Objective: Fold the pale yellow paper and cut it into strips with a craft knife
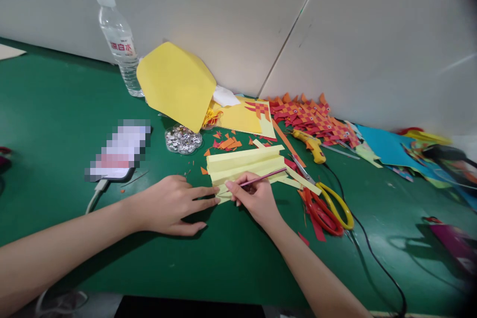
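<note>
A folded sheet of pale yellow paper (246, 160), creased in long pleats, lies on the green table in front of me. My left hand (178, 204) rests at its left edge, fingers stretched out and fingertips touching the paper. In my right hand (257, 196) is a slim purple pencil (265, 176), pinched between thumb and fingers with its point end over the paper's near edge. The pencil's tip is too small to make out. Narrow pale yellow strips (303, 180) lie at the sheet's right end, by the scissors (324, 207) with red and yellow handles.
A yellow glue gun (308, 145) lies behind the scissors, its cord trailing right. Checkered orange-red paper fish (309, 115) are piled at the wall. A container of googly eyes (183, 139), a yellow card (175, 84), a water bottle (119, 44) and a charging phone (121, 151) stand left.
</note>
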Demonstrator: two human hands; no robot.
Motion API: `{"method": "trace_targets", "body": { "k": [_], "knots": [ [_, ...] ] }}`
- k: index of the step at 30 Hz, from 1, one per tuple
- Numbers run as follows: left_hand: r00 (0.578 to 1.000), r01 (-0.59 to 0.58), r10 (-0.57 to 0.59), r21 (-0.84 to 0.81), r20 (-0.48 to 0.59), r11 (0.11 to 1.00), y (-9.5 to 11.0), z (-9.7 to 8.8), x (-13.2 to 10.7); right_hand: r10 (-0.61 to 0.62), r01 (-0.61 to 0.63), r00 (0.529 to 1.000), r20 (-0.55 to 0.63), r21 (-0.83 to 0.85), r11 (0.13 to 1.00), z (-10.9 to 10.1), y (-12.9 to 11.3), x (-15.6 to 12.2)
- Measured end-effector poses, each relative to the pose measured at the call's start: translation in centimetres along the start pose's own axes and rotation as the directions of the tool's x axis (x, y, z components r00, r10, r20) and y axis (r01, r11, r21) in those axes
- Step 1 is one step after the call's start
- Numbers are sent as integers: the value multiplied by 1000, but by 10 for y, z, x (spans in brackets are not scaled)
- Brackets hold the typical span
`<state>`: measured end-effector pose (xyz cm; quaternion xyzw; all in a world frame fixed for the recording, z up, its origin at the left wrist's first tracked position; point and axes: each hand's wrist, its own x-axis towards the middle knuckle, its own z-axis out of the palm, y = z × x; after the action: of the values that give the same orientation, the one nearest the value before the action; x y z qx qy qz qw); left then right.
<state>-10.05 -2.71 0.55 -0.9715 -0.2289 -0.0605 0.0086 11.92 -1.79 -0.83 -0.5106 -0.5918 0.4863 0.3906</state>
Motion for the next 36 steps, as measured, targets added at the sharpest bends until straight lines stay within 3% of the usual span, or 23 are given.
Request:
{"method": "trace_targets", "body": {
  "k": [5,18,36],
  "knots": [
    [1000,4,-4,-2,-7,1000,1,0,0,-11,11,999,-44,2,1000,-1,1,0],
    [1000,-3,3,14,-2,1000,0,-1,1,16,-17,999,50,31,999,2,-3,-2],
    [1000,3,-4,22,27,1000,0,0,0,-61,58,996,-62,-52,997,0,-1,-2]
  ]
}}
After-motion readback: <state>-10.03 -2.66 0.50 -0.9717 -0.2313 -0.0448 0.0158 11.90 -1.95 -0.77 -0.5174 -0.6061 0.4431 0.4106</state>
